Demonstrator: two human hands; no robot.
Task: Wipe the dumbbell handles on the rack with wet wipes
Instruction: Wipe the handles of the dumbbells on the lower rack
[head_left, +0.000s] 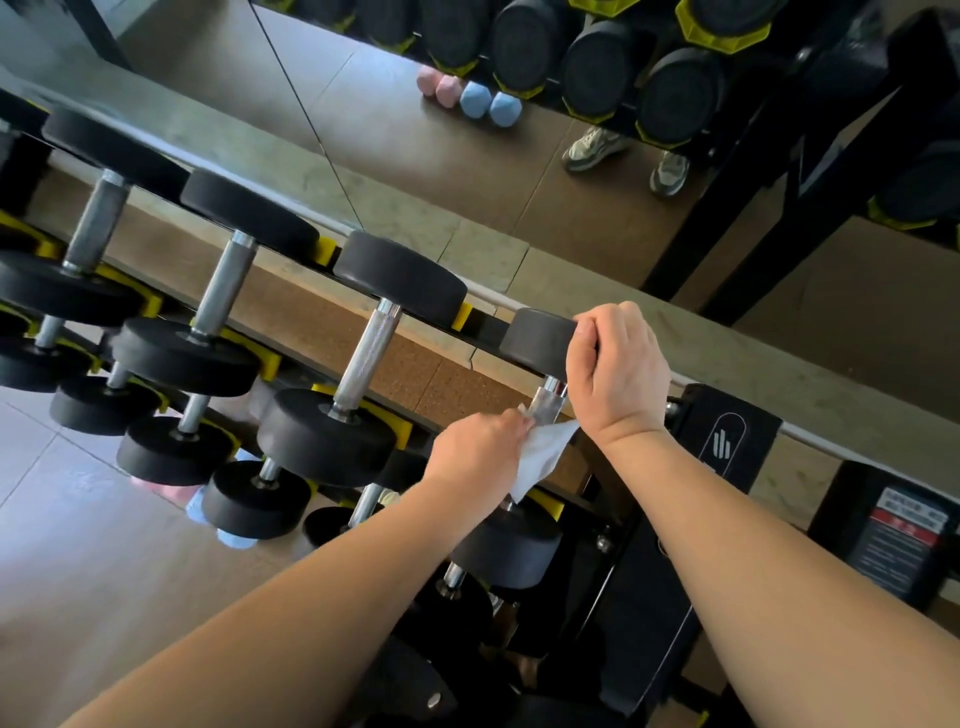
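Pinched in my left hand (480, 447), a white wet wipe (543, 460) is held against the handle (548, 405) of the rightmost dumbbell (537, 338) on the top tier of the rack (724, 415). Its loose end hangs down in a creased flap. I see my right hand (618, 371) curled over the edge of that dumbbell's far head. The handle is short, silvery and knurled, with only its upper part showing above the wipe. Both round heads are matt black, and the neighbouring dumbbells sit in yellow cradles (397, 423).
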